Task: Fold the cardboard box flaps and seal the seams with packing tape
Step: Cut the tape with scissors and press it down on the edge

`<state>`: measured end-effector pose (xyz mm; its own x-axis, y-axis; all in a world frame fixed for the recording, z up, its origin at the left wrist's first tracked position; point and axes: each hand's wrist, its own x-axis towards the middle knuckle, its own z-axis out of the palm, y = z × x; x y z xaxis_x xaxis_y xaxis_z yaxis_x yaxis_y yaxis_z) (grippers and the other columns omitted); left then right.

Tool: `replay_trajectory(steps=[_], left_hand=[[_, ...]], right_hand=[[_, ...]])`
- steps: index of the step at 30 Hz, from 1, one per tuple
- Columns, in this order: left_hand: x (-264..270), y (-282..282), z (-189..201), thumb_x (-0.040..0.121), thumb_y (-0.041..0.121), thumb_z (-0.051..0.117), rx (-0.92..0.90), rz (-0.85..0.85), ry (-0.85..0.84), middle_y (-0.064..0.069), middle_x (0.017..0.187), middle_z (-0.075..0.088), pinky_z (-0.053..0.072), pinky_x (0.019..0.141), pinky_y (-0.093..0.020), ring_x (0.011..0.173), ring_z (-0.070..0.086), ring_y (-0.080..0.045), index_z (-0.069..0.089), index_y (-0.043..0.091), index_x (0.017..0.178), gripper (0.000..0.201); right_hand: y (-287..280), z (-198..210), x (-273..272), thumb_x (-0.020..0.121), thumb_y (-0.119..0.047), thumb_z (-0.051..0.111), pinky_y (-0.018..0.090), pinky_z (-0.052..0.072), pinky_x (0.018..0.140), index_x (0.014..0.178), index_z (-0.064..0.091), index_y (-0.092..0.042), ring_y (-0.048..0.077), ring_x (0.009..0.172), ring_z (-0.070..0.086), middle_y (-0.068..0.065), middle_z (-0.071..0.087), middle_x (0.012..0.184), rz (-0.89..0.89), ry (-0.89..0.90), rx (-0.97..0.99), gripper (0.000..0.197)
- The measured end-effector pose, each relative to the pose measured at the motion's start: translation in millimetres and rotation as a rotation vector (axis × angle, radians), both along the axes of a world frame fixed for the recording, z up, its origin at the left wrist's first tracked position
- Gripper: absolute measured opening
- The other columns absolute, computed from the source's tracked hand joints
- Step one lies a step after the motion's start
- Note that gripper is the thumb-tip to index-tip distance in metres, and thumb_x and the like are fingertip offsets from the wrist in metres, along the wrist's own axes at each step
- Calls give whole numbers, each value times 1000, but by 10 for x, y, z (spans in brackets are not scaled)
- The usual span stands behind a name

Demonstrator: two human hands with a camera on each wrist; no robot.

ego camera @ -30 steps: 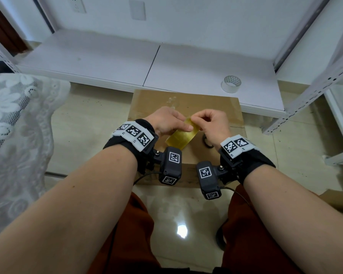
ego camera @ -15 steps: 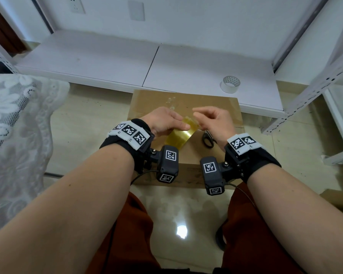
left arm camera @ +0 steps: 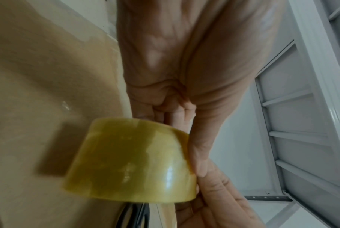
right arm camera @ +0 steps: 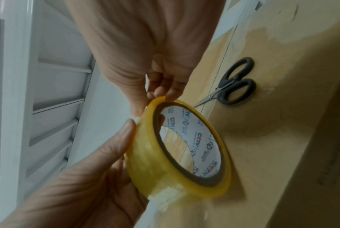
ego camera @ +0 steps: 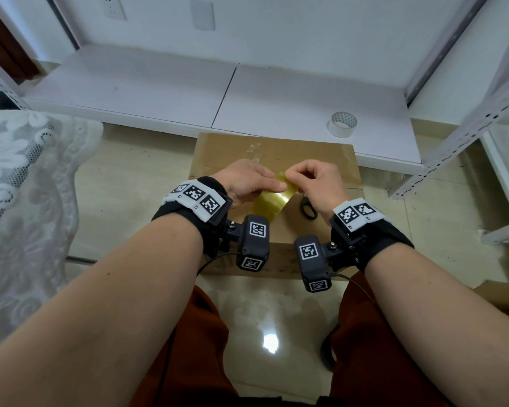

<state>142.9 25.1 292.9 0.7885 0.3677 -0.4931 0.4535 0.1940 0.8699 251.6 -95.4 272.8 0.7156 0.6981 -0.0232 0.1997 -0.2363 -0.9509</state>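
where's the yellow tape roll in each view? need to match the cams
Head: yellow tape roll centre, between left hand and right hand, over the cardboard box.
Left wrist: lower centre, outer face showing.
Right wrist: lower centre, printed core showing.
Shared landmark: the box top.

We read print in only one place: the white inner core of the tape roll (right arm camera: 184, 148) in the right wrist view carries a repeating blue pattern of letters, roughly "CCTV" or "CGTV", beside a small hexagon logo and tiny characters too blurred for us to read. From the core's centre, the clearest repeat sits at about 11 o'clock.
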Motion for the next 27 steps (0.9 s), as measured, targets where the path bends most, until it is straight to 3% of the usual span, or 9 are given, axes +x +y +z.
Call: replay_trajectory(steps=[2, 3, 5, 8, 13, 16, 20, 24, 27], left_hand=[[6, -1, 0, 79, 3, 73, 12, 10, 1, -7, 79, 72, 56, 74, -27, 70, 66, -15, 68, -2, 97, 20], [5, 1, -4, 78, 2, 74, 22, 14, 6, -8, 80, 71, 56, 77, -28, 71, 66, -15, 67, -4, 100, 24], [-5, -3, -5, 77, 2, 74, 31, 9, 11, -8, 80, 71, 55, 79, -29, 72, 65, -16, 68, -2, 98, 22], [-12, -9, -7, 77, 3, 75, 38, 2, 10, -5, 75, 71, 53, 80, -30, 74, 63, -17, 71, 6, 84, 9], [-17, -15, -17, 77, 2, 74, 17, -7, 14, -4, 71, 72, 52, 77, -29, 71, 63, -17, 72, 9, 79, 7], [-5, -28, -21, 77, 4, 74, -6, -13, 17, -3, 71, 72, 53, 80, -30, 72, 64, -16, 71, 8, 81, 6], [4, -18, -27, 75, 5, 75, -33, -7, 20, -7, 80, 72, 44, 97, -40, 84, 60, -21, 72, 7, 86, 12], [1, -6, -19, 77, 4, 74, -51, -6, 17, -9, 85, 70, 44, 97, -38, 85, 60, -21, 70, 4, 91, 14], [-5, 18, -24, 75, 7, 74, -63, 11, 15, -18, 98, 63, 39, 98, -40, 95, 52, -26, 67, -2, 99, 26]], right_hand=[[-3, 22, -7, 88, -7, 63, 19, 48, 63, 94, 70, -13, 7, 67, 56, 1, 63, 78, -32, 48, 42, 11], [-5, 23, -8, 89, -8, 62, 18, 49, 61, 106, 68, -14, 8, 67, 56, 3, 62, 80, -38, 66, 49, 19], [-12, 11, -8, 86, -14, 67, 19, 50, 67, 114, 67, -16, 8, 72, 58, 4, 65, 86, -30, 65, 25, 27], [-28, 15, -39, 78, -16, 76, 19, 50, 79, 95, 74, -13, 6, 83, 65, 1, 73, 92, -5, 84, -13, 17], [-23, 2, -34, 77, -12, 76, 18, 46, 69, 74, 72, -19, 4, 71, 62, -2, 71, 77, -21, 127, -3, 9], [-23, 13, -21, 80, -8, 72, 20, 47, 68, 73, 70, -14, 8, 69, 60, 0, 68, 75, -28, 149, -7, 10], [-25, 43, -11, 82, -4, 69, 21, 50, 70, 76, 70, -8, 11, 70, 60, 4, 67, 76, -13, 191, 9, 7], [-23, 58, -2, 82, -4, 69, 21, 51, 71, 75, 70, -9, 11, 70, 61, 4, 68, 75, -5, 209, 15, 9], [-25, 86, 6, 82, -3, 68, 18, 50, 67, 73, 69, -10, 8, 66, 61, 2, 67, 73, 24, 214, 29, 11]])
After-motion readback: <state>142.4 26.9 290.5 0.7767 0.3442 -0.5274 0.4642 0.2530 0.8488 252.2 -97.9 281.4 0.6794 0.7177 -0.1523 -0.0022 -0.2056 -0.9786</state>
